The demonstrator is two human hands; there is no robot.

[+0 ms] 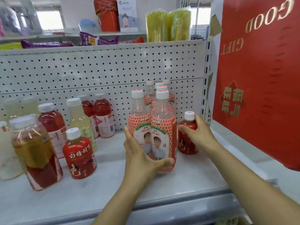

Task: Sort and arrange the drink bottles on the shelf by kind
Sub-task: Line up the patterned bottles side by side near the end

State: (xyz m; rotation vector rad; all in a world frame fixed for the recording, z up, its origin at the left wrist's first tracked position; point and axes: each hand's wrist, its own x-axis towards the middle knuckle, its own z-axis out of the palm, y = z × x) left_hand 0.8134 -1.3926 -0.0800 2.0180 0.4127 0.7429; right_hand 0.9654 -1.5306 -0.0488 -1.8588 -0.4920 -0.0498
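Left hand (pixel 142 153): curled round the front pair of honeycomb-label bottles (pixel 164 127), thumb across the lower labels.
Right hand (pixel 199 133): gripped the small red bottle (pixel 186 143) at its shoulder, below the cap.
Location: the small red bottle stood on the shelf (pixel 194 174) at 3 o'clock of the honeycomb cluster, just beside it. Its matching bottle (pixel 79 156) stood well apart at 9 o'clock.
Risk, toppling: the tall bottles were packed close, so a sideways nudge would likely fell the rear ones.
Risk, collision: the red gift box (pixel 256 78) overhung at 2 o'clock, and a high lift could strike it.

Glossy clear plastic bottles (pixel 164 127); matt perforated metal back panel (pixel 97 70).
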